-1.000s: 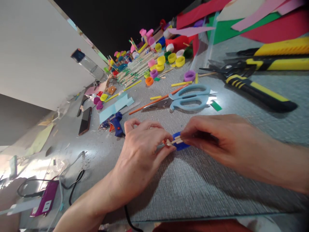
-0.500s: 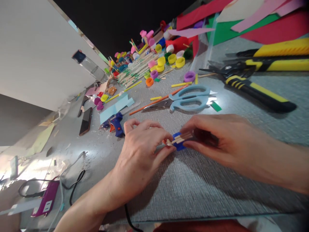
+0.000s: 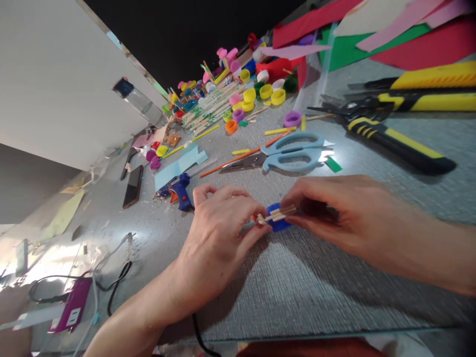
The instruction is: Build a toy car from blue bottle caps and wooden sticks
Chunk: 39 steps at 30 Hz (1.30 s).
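My left hand point(image 3: 219, 233) is closed, its thumb and fingers pinching the left end of a few short wooden sticks point(image 3: 275, 216). My right hand point(image 3: 334, 213) has its thumb and fingertips curled around the right end of the same sticks. Directly beneath the sticks, between both hands, a blue bottle cap point(image 3: 279, 226) shows in part. Fingers hide the stick ends. Left of my left hand lies a blue glue gun point(image 3: 181, 191). Beyond my hands are light blue scissors point(image 3: 292, 153) with an orange stick point(image 3: 226, 164) beside them.
Black and yellow pliers point(image 3: 397, 141) lie at the right. Several coloured caps point(image 3: 278, 97) and wooden sticks point(image 3: 211, 106) are heaped at the back. A phone point(image 3: 133, 186) and a purple power strip point(image 3: 72, 306) with cables lie left, near another person's arm point(image 3: 17, 317).
My right fingertips have shifted slightly right, so more of the blue cap and the sticks shows. My left hand stays almost still.
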Tool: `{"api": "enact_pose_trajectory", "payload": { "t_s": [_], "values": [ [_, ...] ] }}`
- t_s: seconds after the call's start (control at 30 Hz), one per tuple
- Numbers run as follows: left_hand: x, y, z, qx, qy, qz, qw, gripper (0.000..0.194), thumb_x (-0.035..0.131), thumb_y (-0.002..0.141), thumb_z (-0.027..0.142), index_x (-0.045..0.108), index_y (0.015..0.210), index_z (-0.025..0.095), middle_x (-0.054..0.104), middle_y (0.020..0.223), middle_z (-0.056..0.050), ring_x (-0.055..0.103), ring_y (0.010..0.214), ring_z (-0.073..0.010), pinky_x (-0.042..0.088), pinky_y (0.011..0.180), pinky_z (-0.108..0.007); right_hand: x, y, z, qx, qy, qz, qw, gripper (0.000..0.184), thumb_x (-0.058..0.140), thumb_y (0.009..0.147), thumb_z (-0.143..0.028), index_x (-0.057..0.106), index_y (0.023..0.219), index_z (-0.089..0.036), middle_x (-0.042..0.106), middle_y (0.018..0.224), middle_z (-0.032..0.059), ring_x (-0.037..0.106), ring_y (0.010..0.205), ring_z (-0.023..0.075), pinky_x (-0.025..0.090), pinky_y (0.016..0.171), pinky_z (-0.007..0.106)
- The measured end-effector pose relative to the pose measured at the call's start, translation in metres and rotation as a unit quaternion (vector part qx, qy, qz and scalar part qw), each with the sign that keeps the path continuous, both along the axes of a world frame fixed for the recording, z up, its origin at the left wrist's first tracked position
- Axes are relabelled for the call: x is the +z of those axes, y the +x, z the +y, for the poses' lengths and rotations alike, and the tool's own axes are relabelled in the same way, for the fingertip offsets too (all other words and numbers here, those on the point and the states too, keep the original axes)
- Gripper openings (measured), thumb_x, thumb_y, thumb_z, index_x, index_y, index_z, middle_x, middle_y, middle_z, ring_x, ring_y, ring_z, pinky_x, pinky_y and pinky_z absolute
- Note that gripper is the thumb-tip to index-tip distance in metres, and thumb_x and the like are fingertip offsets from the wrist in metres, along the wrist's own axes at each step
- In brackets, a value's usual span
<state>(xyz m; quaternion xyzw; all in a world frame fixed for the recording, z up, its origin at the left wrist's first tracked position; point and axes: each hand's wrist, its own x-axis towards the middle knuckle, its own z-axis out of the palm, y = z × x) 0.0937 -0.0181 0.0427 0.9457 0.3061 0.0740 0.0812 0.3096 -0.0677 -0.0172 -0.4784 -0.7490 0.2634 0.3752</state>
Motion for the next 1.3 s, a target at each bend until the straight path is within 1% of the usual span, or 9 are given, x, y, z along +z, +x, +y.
{"api": "enact_pose_trajectory", "payload": {
  "t_s": [0.17, 0.43, 0.57, 0.73, 1.07, 1.3],
  "values": [
    [0.0004, 0.0006, -0.0005, 0.005, -0.008, -0.007, 1.000, 0.004, 0.070, 0.092, 0.024, 0.067, 0.095, 0.024, 0.075, 0.098, 0.000, 0.066, 0.100, -0.0213, 0.031, 0.092, -0.044, -0.0023, -0.0010, 0.0014, 0.002, -0.010, 0.000, 1.000, 0.008, 0.058, 0.092, -0.020, 0.065, 0.089, -0.022, 0.069, 0.080, 0.0010, 0.062, 0.068, 0.0178, 0.042, 0.062, 0.030],
    [0.0011, 0.0016, -0.0011, -0.001, -0.006, -0.008, 1.000, 0.005, 0.072, 0.091, 0.023, 0.067, 0.093, 0.022, 0.075, 0.097, 0.000, 0.067, 0.100, -0.0207, 0.031, 0.092, -0.044, -0.0016, 0.0004, -0.0007, 0.004, -0.003, 0.003, 1.000, 0.009, 0.057, 0.091, -0.018, 0.063, 0.086, -0.021, 0.067, 0.078, 0.0005, 0.061, 0.066, 0.0174, 0.042, 0.061, 0.031],
    [0.0005, 0.0018, -0.0011, 0.005, -0.007, -0.009, 1.000, 0.005, 0.072, 0.091, 0.023, 0.067, 0.093, 0.022, 0.075, 0.097, 0.000, 0.067, 0.100, -0.0205, 0.031, 0.092, -0.044, -0.0011, -0.0009, 0.0000, 0.001, 0.005, 0.010, 1.000, 0.010, 0.057, 0.091, -0.017, 0.063, 0.085, -0.021, 0.067, 0.077, 0.0005, 0.060, 0.066, 0.0171, 0.041, 0.061, 0.030],
    [0.0009, 0.0016, -0.0008, 0.005, -0.007, -0.006, 1.000, 0.005, 0.071, 0.092, 0.023, 0.067, 0.094, 0.023, 0.076, 0.098, 0.000, 0.067, 0.100, -0.0208, 0.032, 0.092, -0.044, -0.0010, -0.0030, 0.0026, 0.003, 0.005, 0.007, 1.000, 0.011, 0.055, 0.092, -0.018, 0.063, 0.085, -0.021, 0.067, 0.077, 0.0013, 0.060, 0.066, 0.0172, 0.041, 0.060, 0.030],
    [0.0004, 0.0015, -0.0008, 0.007, -0.008, -0.011, 1.000, 0.005, 0.071, 0.091, 0.024, 0.067, 0.094, 0.024, 0.076, 0.098, 0.000, 0.067, 0.101, -0.0216, 0.032, 0.093, -0.045, 0.0005, -0.0018, 0.0004, 0.005, 0.012, 0.014, 1.000, 0.010, 0.056, 0.090, -0.016, 0.063, 0.084, -0.020, 0.067, 0.076, 0.0004, 0.059, 0.065, 0.0153, 0.040, 0.060, 0.028],
    [0.0012, 0.0017, -0.0003, 0.003, -0.010, -0.013, 1.000, 0.004, 0.071, 0.092, 0.022, 0.067, 0.094, 0.022, 0.075, 0.098, 0.000, 0.067, 0.101, -0.0208, 0.031, 0.092, -0.043, -0.0008, -0.0016, 0.0014, 0.008, 0.009, 0.008, 1.000, 0.009, 0.057, 0.090, -0.014, 0.064, 0.085, -0.019, 0.066, 0.077, -0.0003, 0.059, 0.066, 0.0145, 0.040, 0.061, 0.028]
  ]
}}
